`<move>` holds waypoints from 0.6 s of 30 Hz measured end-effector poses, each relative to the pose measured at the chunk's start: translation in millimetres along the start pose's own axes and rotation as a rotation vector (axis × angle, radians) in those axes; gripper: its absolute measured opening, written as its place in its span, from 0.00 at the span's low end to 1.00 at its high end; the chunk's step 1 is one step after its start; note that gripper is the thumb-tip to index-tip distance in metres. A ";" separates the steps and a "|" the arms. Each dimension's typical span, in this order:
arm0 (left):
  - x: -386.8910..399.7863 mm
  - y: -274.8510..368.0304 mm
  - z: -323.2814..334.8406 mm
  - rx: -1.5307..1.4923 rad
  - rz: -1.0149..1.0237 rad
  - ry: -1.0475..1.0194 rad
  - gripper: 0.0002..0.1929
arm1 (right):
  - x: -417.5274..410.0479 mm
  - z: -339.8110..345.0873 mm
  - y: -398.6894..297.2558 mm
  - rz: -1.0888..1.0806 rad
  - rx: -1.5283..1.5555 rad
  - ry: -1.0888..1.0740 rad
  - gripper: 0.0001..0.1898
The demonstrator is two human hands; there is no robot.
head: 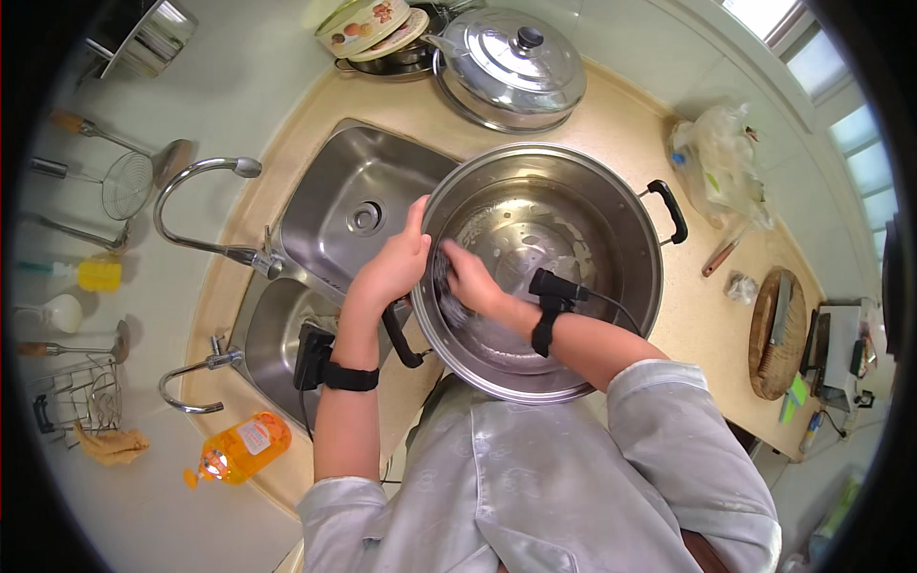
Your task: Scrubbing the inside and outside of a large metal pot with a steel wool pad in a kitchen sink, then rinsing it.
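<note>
A large stainless steel pot (534, 243) rests at the counter's front, tilted with its mouth towards me. Wet streaks and patches mark its inner bottom. My left hand (392, 261) grips the pot's left rim, thumb and a finger showing, the rest hidden outside the wall. Inside the pot, my right hand (473, 278) presses a dark metallic scouring pad (450, 304), blurred, against the left inner wall. One black side handle (401, 336) lies below my left hand; the opposite handle (670, 213) points right.
A steel double sink (304, 204) with two faucets (208, 166) lies left. A lidded steel pan (512, 71) stands behind. An orange soap bottle (247, 448) is lower left. To the right are a plastic bag (720, 161), a knife handle (720, 258) and a cutting board (763, 358) with a cleaver (782, 311).
</note>
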State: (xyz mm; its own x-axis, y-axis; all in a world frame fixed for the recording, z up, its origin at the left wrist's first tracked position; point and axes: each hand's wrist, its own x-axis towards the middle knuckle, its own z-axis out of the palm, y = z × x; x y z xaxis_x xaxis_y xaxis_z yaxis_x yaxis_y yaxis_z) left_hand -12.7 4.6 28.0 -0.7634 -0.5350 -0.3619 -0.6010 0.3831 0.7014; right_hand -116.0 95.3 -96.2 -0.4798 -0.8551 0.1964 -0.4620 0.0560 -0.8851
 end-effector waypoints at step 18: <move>5.8 -2.5 -0.7 0.015 0.103 0.006 0.27 | 39.1 -4.4 34.8 0.451 -0.010 0.117 0.14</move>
State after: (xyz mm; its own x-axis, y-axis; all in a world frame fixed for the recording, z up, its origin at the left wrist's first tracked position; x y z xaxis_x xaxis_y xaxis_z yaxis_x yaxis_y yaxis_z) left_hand -15.4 0.0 24.6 -0.8200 -0.4965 -0.2848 -0.5229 0.4475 0.7255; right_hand -154.1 66.1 -117.5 -0.7152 -0.6802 -0.1608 -0.1947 0.4148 -0.8888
